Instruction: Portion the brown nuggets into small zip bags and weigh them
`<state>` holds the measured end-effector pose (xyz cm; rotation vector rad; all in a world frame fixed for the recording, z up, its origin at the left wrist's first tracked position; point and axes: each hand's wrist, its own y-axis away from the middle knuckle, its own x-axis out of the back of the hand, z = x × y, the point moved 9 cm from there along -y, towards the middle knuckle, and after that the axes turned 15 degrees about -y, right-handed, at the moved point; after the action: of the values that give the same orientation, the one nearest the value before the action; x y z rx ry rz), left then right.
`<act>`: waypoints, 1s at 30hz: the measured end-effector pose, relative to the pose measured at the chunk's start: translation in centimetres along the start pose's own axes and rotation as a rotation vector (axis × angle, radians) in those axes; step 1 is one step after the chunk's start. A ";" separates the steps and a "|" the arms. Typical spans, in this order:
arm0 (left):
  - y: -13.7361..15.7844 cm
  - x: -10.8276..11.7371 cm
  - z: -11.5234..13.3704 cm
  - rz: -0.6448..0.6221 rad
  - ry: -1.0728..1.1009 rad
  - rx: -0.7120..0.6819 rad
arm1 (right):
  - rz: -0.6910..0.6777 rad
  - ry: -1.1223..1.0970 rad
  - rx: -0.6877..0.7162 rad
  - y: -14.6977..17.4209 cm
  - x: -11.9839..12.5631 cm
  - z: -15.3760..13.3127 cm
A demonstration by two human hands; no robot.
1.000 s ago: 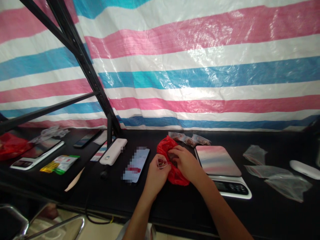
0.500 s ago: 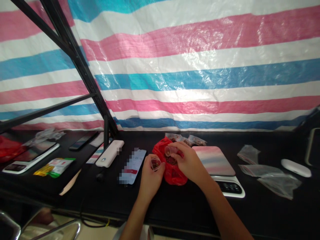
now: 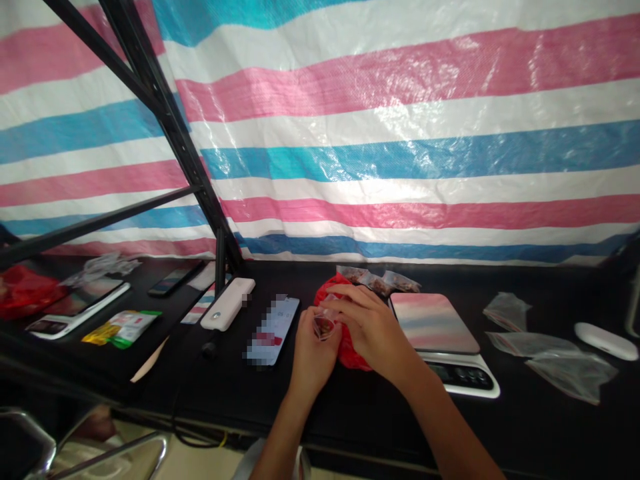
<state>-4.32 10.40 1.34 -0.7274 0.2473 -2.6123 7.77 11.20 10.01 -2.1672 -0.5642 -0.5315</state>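
In my left hand (image 3: 313, 353) is a small clear plastic bag (image 3: 324, 327), its mouth held wide, with brown bits inside. My right hand (image 3: 373, 327) is closed around a small clear cup (image 3: 330, 301), which tilts at the bag's mouth; fingers cover most of it. Under and behind my right hand lies a red plastic bag (image 3: 356, 357); its contents are mostly hidden by the hand. Just to the right stands a kitchen scale (image 3: 435, 323) with a shiny pinkish plate and a white body.
Filled clear bags (image 3: 377, 280) lie behind the red bag. Several flat zip bags (image 3: 533, 343) and a white case (image 3: 606, 340) are at right. Leftward are a phone (image 3: 274, 333), a white power bank (image 3: 228, 305), a yellow-green packet (image 3: 123, 329) and a black metal post (image 3: 185, 147).
My right hand has brought the cup from over the red bag leftward to the clear bag's mouth. The view has shifted slightly; my left hand still holds the clear bag.
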 end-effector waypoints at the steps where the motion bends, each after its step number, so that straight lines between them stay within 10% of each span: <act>1: 0.0 0.1 -0.1 0.005 -0.008 0.000 | 0.029 0.021 -0.014 0.0 0.3 0.4; 12: 0.2 3.1 0.0 0.223 -0.045 0.022 | -0.024 0.195 -0.436 2.4 -0.4 8.1; 17: 1.0 3.6 2.0 0.191 0.068 -0.019 | 0.109 -0.063 -0.283 1.2 1.1 4.5; 21: 1.4 3.2 2.6 0.071 0.247 -0.013 | -0.039 -0.324 -0.230 1.3 0.0 0.7; 30: 2.5 1.3 3.7 -0.124 0.375 -0.135 | 0.144 -0.331 -0.148 3.9 2.0 -0.8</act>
<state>-2.52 7.38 4.41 -0.2948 0.5066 -2.8582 11.38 8.82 9.16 -2.4347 -0.5521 -0.1383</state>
